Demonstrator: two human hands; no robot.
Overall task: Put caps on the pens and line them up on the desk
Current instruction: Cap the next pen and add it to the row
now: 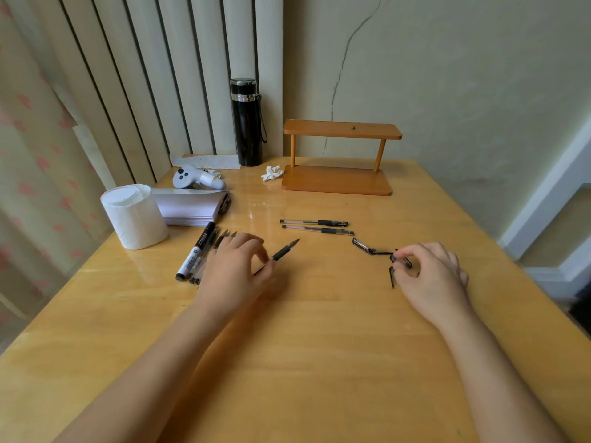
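**Pen in one hand, cap in the other**

Left hand point(238, 263) pinches an uncapped black gel pen point(281, 252) just above the yellow wooden desk point(303, 346), tip pointing up-right. Two capped clear pens point(316, 227) lie parallel behind. Right hand point(428, 271) has fingers closed on a small black pen cap point(399, 259) among loose caps.
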